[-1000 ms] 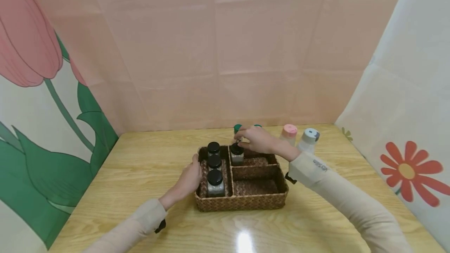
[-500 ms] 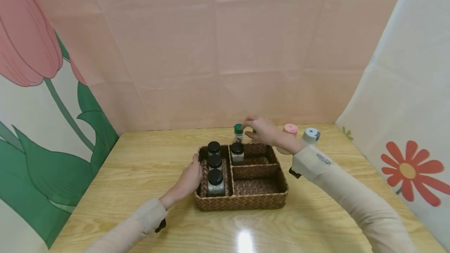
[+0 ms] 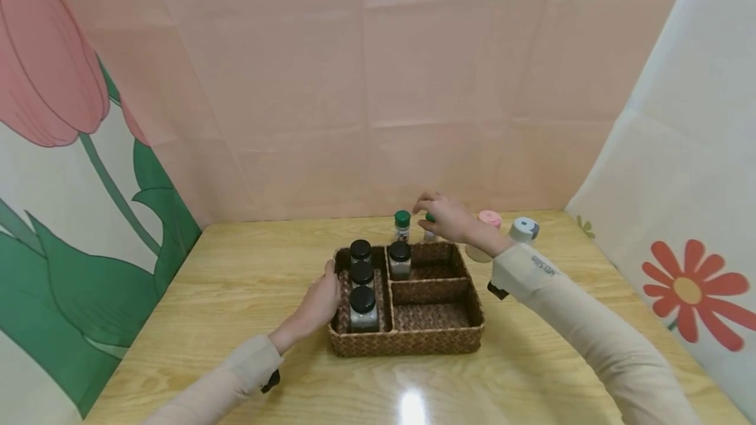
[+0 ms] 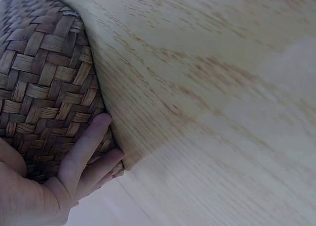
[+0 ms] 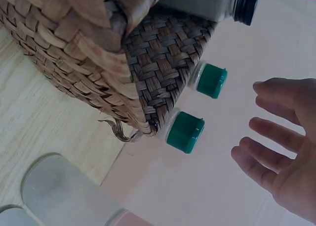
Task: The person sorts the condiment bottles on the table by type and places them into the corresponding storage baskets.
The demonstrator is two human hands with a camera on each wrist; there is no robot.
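Note:
My left hand (image 3: 319, 297) holds the left wall of a brown woven divided basket (image 3: 407, 341). In the left wrist view its fingers (image 4: 81, 154) lie on the outer wall; the thumb's place is hard to see. Beyond the back rim, my right hand (image 3: 450, 216) is in the air with fingers apart, holding nothing. Close to it are two small bottles with green caps, one green-capped bottle (image 3: 402, 225) to its left and another green-capped bottle (image 5: 185, 132) partly behind the hand in the head view. In the right wrist view a gap separates the fingers from both caps.
Black-lidded jars (image 3: 363, 317) stand in a row in the basket's left compartment. One more black-lidded jar (image 3: 399, 261) is in the back middle one. Behind the right forearm are a pink-capped container (image 3: 489, 218) and a blue-capped container (image 3: 524, 228). A pink backdrop (image 3: 295, 84) borders the wooden table (image 3: 254, 261).
My right hand has left the black-lidded jar in the back compartment and moved back and right, above the green-capped bottles. The left hand stays on the basket.

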